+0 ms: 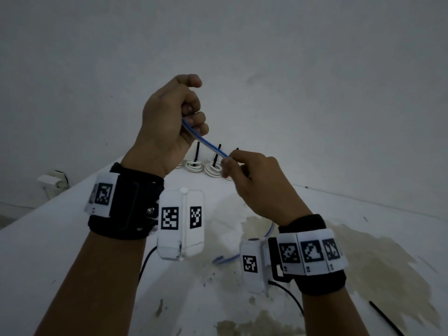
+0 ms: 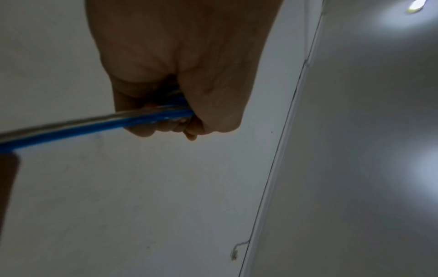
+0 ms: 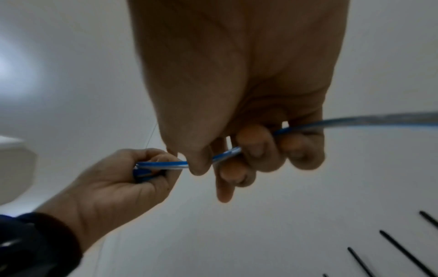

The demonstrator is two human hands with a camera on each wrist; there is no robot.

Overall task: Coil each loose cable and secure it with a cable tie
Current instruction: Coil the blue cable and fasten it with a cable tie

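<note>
Left hand (image 1: 169,122): raised above the table (image 1: 72,238), fingers curled round the blue cable (image 1: 206,141).
Right hand (image 1: 252,183): lower, pinching the cable.
Far edge: tied white coils (image 1: 213,169).

The right hand (image 3: 237,93) pinches the blue cable (image 3: 161,165), whose other end the left hand (image 3: 113,183) holds.

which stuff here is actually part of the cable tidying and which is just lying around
In the job:
- blue cable, gripped by the left hand and pinched by the right hand
- white coiled cables, already tied
- loose black cable tie on the table

Just lying about:
- white wall fitting
- brown stain
</note>
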